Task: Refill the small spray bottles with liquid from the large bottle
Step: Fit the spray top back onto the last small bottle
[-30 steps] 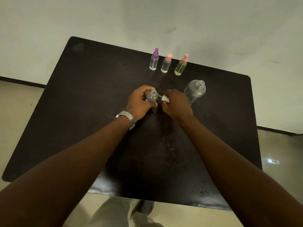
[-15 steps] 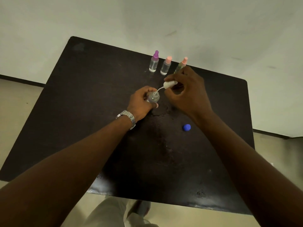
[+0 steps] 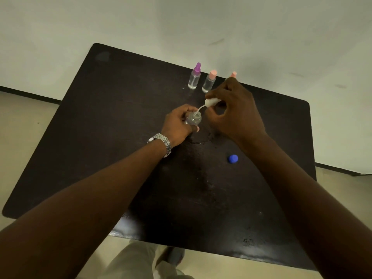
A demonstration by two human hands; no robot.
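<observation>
Glistening clear bottle (image 3: 193,118), white pump top (image 3: 212,102) off.

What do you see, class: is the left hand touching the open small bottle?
Touching. The head view shows the left hand with its fingers curled round the open small bottle, gripping its clear body with no gap between them.

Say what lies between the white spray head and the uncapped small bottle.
Head view: a thin dip tube curves from the spray head to the neck of the small bottle.
</observation>
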